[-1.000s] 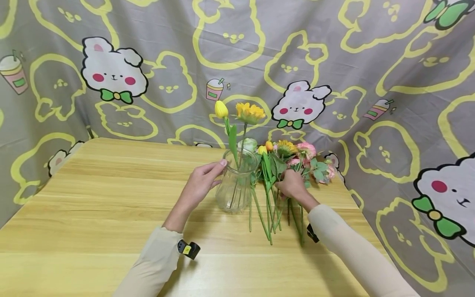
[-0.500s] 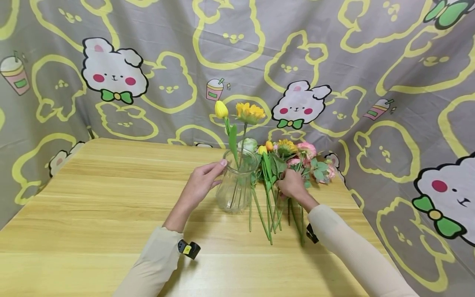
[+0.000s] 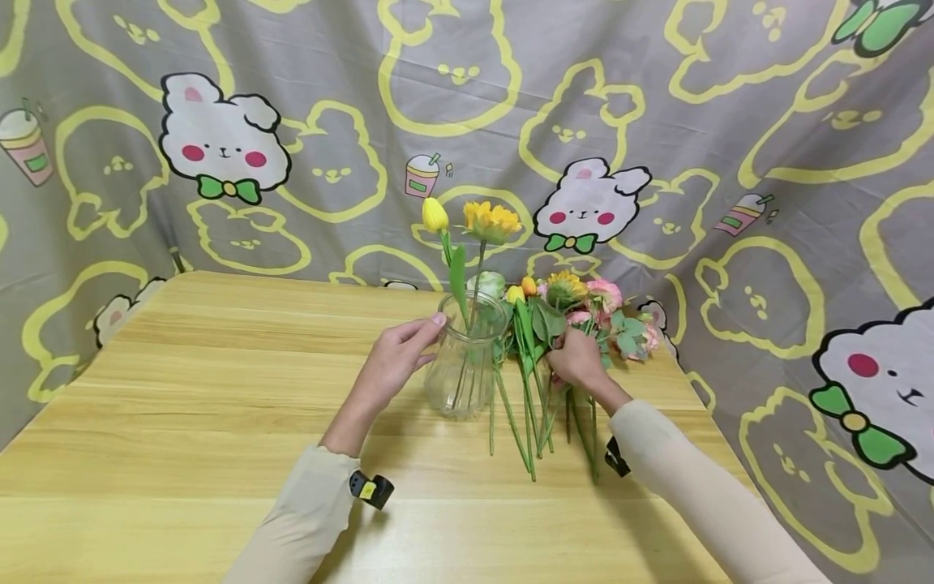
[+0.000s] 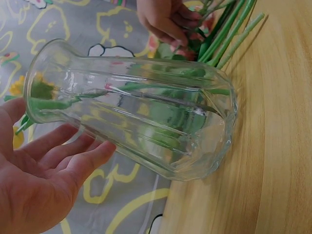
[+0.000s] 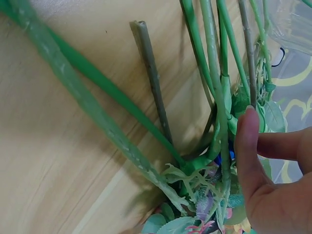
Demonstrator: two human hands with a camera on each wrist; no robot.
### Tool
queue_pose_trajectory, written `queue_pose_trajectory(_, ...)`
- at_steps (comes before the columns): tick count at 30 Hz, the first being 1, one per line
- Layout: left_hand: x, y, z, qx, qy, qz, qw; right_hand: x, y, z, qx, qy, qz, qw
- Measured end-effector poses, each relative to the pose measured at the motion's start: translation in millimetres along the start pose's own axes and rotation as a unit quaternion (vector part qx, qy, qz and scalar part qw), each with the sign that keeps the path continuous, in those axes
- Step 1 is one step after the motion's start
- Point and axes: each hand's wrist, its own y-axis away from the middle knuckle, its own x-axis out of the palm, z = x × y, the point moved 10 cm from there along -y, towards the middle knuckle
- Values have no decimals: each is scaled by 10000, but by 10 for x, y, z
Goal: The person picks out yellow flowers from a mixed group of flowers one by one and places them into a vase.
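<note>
A clear glass vase (image 3: 458,381) stands upright on the wooden table, holding a yellow tulip (image 3: 434,216) and a yellow sunflower-like bloom (image 3: 492,222). My left hand (image 3: 397,357) touches the vase's left side, thumb at the rim; in the left wrist view its fingers (image 4: 90,158) lie fairly straight along the glass. To the right, my right hand (image 3: 580,361) is among the lying flowers. Its thumb and a finger pinch a thin brownish stem (image 5: 249,73), seemingly that of the sunflower (image 3: 566,288) lying there. Leaves and the hand hide part of that stem.
Pink blooms (image 3: 604,297), an orange tulip bud (image 3: 529,286) and a pale green bloom (image 3: 487,284) lie in the pile right of the vase. Several green stems (image 3: 527,430) point towards the near edge. A patterned curtain (image 3: 328,97) surrounds the table (image 3: 241,405).
My right hand has shifted slightly to the right, and the sunflower in the pile has risen and turned a little. The left hand and the vase stay where they were.
</note>
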Motion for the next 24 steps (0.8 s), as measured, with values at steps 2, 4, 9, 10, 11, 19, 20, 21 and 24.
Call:
queue_pose_trajectory(2, -1, 5, -6, -2, 7, 3, 10000, -3, -1, -6, 47, -19, 8, 10000)
queue_pose_trajectory(4, -2, 6, -7, -4, 5, 3, 10000, -8, 2, -3, 47, -19, 10, 10000)
queue_pose_trajectory(9, -5, 10, -14, 5, -12, -12, 10000, -20, 13, 8, 92, -121, -2, 9999)
queue_pose_trajectory(10, -4, 10, -16, 3, -12, -13, 10000, -24, 15, 10, 118, -169, 4, 9998)
queue_pose_trajectory(11, -3, 10, -18, 2, -15, -12, 10000, -29, 18, 13, 125, -202, 11, 9997)
queue_pose_trajectory(19, -2, 4, -13, -11, -19, -12, 10000, -78, 45, 76, 109, -349, 44, 9993)
queue_pose_trajectory(20, -3, 3, -12, -8, -22, -14, 10000, -81, 49, 84, 121, -388, 70, 9992)
queue_pose_trajectory(21, -4, 3, -13, -3, -25, -18, 10000, -84, 53, 95, 122, -426, 95, 9990)
queue_pose_trajectory(24, -7, 3, -14, 7, -36, -30, 10000, -101, 67, 119, 170, -623, 114, 9978)
